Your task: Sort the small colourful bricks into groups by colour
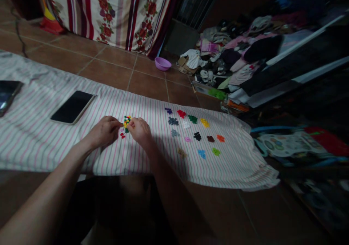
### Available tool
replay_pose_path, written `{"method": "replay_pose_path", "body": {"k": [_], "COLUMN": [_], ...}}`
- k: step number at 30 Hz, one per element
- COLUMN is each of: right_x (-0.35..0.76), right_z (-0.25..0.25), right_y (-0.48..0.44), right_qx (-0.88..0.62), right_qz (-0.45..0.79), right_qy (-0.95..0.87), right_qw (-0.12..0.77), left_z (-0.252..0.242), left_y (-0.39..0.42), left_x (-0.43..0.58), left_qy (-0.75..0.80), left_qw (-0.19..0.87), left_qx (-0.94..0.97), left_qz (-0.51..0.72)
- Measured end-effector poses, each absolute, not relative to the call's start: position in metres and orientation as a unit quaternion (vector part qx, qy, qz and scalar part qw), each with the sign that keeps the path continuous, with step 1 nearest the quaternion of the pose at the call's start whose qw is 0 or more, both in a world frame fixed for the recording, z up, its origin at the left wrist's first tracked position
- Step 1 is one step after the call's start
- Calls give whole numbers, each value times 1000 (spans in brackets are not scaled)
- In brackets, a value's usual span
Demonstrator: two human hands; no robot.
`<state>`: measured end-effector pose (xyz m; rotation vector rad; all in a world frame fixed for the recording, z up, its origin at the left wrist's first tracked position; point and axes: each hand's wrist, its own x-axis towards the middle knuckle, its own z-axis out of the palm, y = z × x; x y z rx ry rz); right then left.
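On a striped cloth (147, 157), my left hand (107, 131) and my right hand (140, 130) meet from both sides over a small cluster of multicoloured pieces (127, 120), which look like tiny building bricks. Yellow, green, white and red show in it. My left fingers are curled closed at its left edge. The thumb and fingers of my right hand pinch together at its right side. Whatever lies between the fingertips is too small to make out. Just below, a few red pieces (122, 135) lie loose beside the left fingertips.
Right of my hands, several piles sorted by colour lie on the cloth, among them red (181, 113), yellow (204, 123), black (197, 136) and light blue (201, 153). A phone-like dark slab (73, 107) lies to the left. Beyond are a purple basin (163, 64) and heaped clothes (231, 52).
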<state>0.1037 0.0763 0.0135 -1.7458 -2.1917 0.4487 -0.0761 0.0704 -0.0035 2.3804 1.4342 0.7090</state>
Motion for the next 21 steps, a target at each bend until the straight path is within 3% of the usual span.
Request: {"method": "replay_pose_path", "body": {"k": [21], "right_x": [107], "right_z": [12], "right_y": [79], "right_qx": [-596], "right_qz": [152], "right_qy": [-773], "right_qw": [156], "left_z": [-2], "left_y": [66], "left_x": [-69], "left_qy": [528], "left_qw": [160], "left_qx": [792], "left_qz": [260]}}
